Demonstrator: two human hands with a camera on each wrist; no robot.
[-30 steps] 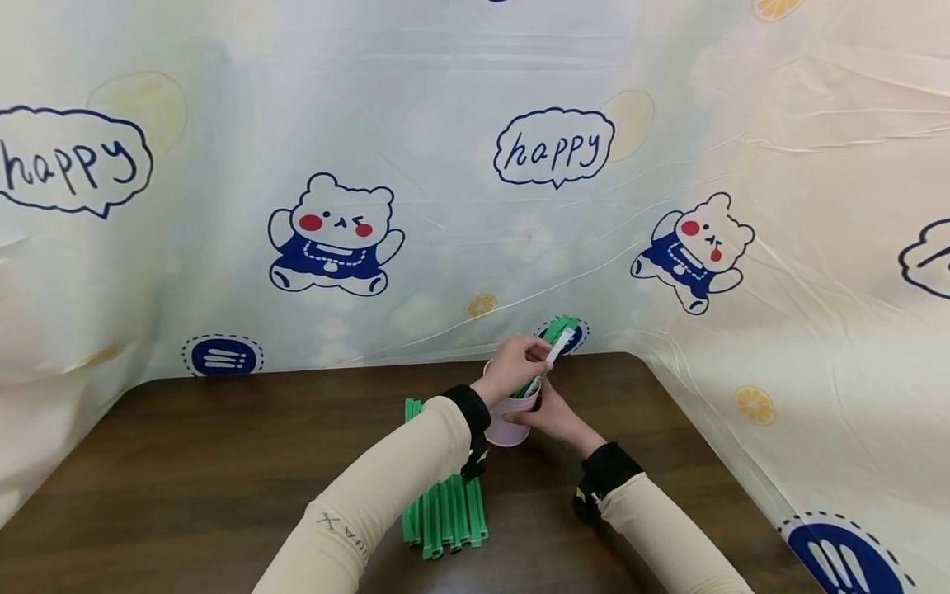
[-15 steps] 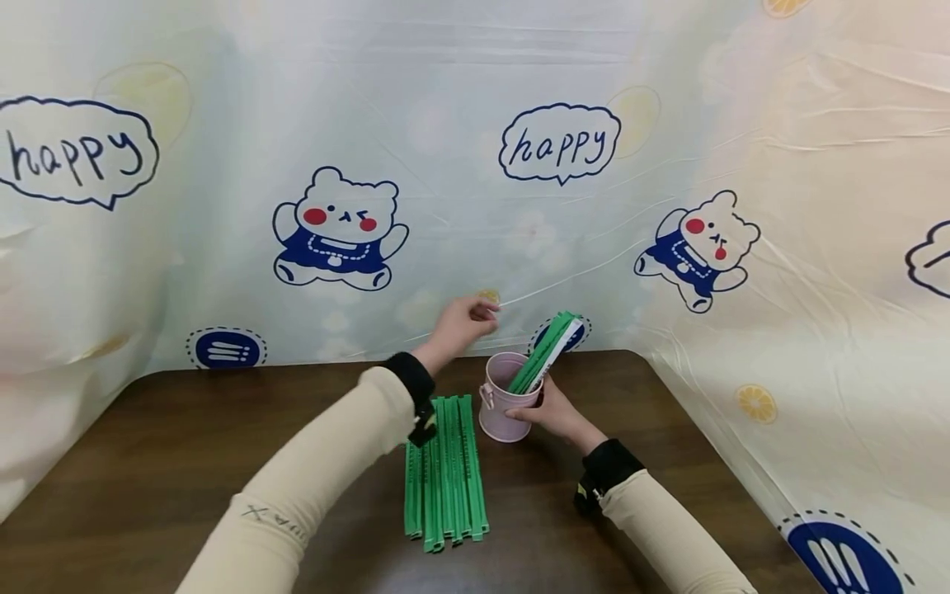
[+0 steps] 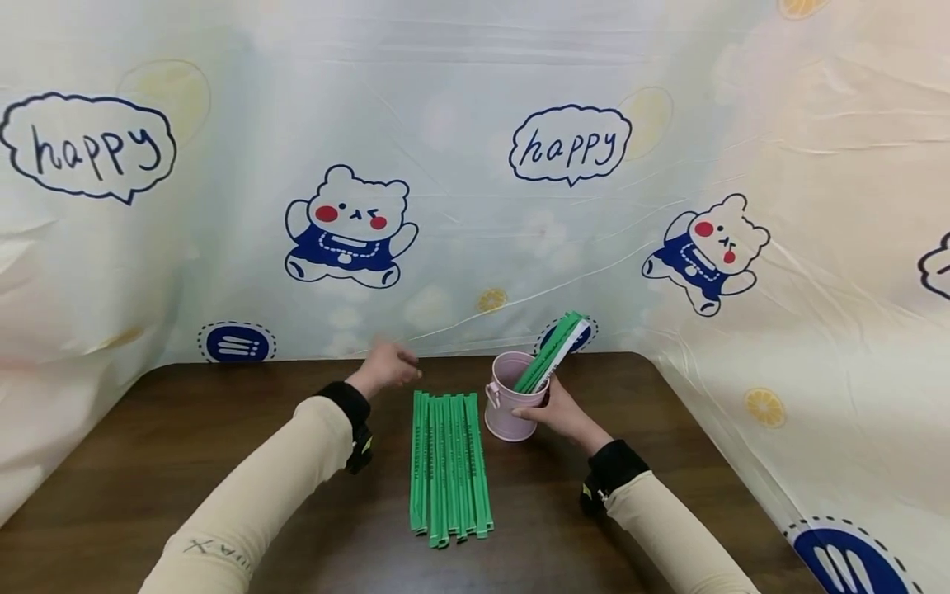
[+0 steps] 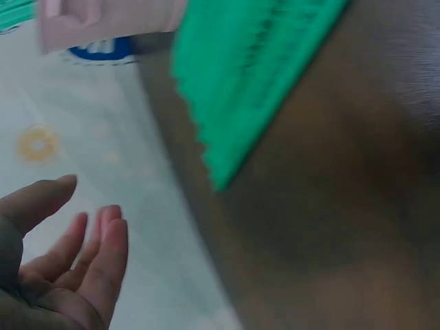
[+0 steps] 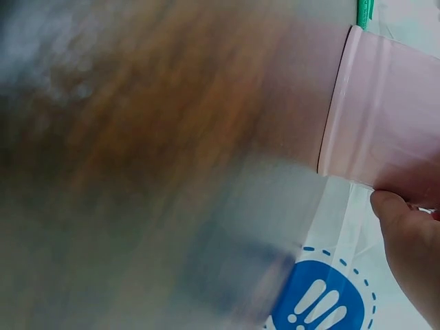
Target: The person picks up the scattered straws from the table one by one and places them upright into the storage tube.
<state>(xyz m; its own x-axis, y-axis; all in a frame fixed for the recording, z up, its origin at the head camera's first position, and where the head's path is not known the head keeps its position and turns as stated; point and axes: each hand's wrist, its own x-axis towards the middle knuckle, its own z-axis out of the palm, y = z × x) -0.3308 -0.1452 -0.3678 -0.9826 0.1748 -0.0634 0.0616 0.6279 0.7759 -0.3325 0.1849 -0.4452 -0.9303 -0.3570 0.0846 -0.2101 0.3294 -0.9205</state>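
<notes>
A pink cup stands on the brown table with several green strips leaning out of it to the right. My right hand grips the cup's right side; the right wrist view shows the cup's pink wall with fingers curled on it. Several more green strips lie side by side on the table left of the cup, and also appear as blurred green strips in the left wrist view. My left hand hovers empty above the table, left of the flat strips' far ends, fingers relaxed.
A plastic sheet printed with bears and "happy" bubbles hangs behind the table and along its right side. The table's back right corner is rounded, just behind the cup.
My left hand left a strip in the cup, lifted away and swung left and down toward the far ends of the flat strips. The right hand stays on the cup.
</notes>
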